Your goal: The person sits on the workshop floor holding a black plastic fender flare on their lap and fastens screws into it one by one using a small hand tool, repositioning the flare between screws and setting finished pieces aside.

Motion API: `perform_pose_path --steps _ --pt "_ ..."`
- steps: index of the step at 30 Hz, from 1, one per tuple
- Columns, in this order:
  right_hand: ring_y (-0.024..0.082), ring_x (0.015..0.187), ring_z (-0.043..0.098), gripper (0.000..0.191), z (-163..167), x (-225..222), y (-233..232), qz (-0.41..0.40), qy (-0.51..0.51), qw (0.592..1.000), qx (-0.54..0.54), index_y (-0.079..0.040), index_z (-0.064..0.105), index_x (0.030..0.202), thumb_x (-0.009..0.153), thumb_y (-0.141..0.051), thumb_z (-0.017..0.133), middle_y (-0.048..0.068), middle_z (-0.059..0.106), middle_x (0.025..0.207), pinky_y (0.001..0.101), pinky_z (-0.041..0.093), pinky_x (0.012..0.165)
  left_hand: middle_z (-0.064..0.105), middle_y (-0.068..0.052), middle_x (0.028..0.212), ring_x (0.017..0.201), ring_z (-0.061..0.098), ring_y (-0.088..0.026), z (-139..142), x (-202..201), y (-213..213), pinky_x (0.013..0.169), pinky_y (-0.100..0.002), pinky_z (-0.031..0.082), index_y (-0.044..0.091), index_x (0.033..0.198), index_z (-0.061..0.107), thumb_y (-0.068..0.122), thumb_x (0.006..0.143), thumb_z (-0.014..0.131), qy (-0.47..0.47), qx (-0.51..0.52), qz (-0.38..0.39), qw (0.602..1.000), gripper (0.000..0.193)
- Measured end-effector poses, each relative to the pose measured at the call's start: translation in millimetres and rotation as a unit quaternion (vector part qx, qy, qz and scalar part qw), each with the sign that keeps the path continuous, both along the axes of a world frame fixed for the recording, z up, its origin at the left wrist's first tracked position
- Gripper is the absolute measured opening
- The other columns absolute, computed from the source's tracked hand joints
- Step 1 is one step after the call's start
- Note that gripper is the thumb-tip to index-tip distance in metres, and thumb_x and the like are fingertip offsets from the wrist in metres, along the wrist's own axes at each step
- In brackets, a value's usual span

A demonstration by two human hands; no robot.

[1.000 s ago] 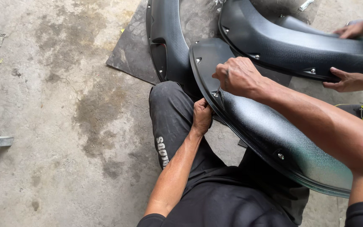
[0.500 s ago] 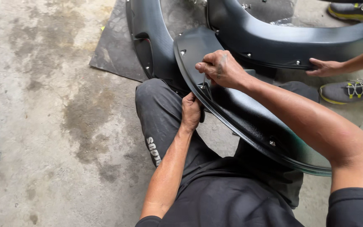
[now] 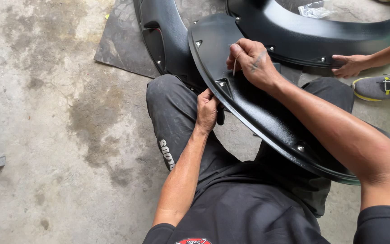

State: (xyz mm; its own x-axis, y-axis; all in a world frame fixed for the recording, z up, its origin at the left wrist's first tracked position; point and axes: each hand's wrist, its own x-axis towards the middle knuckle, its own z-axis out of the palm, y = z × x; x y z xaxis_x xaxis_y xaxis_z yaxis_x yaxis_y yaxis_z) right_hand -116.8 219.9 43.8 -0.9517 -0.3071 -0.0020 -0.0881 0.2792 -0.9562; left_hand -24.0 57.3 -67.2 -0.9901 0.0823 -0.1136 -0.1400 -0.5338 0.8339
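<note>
A: Black textured plastic: the flare (image 3: 267,117) lies across the person's lap, curving from upper left to lower right, its upper end over the mat (image 3: 123,45).

B: Hand positions?

A: Left hand (image 3: 207,110) is at the flare's lower edge above the knee, fingers curled shut around the rim. Right hand (image 3: 251,61) rests on top of the flare near its upper end, wrist bent, thumb and forefinger pinched on a thin pale tie (image 3: 234,68) that hangs toward a bolt (image 3: 222,83).

B: Change against the earlier frames?

A: Half a second ago the right hand lay flat over the edge with no tie visible; it has since shifted up the face. The left hand keeps the same grip. The view has moved, so one shoe (image 3: 382,86) is in frame, not two.

B: Other hands?

A: A co-worker's hand (image 3: 350,65) lies flat and open on the second flare (image 3: 312,36). A third flare (image 3: 163,40) lies left of it.

B: Limits of view?

A: The left fingertips are hidden under the rim. The flare's lower end is covered by the right forearm. The tie's lower tip is too thin to trace.
</note>
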Motion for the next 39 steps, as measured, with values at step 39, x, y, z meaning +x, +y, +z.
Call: perform_pose_path --steps 39 --pt "0.022 0.081 0.075 0.02 39.0 2.2 -12.7 0.293 0.221 0.828 0.425 -0.012 0.082 0.105 0.09 -0.021 0.073 0.008 0.076 0.09 0.0353 0.061 0.07 0.059 0.005 0.073 0.066 0.047 -0.004 -0.6 10.0 -15.9 0.061 -0.022 0.04 0.002 0.092 0.072 0.011 0.106 0.06 0.041 -0.07 -0.006 0.997 0.02"
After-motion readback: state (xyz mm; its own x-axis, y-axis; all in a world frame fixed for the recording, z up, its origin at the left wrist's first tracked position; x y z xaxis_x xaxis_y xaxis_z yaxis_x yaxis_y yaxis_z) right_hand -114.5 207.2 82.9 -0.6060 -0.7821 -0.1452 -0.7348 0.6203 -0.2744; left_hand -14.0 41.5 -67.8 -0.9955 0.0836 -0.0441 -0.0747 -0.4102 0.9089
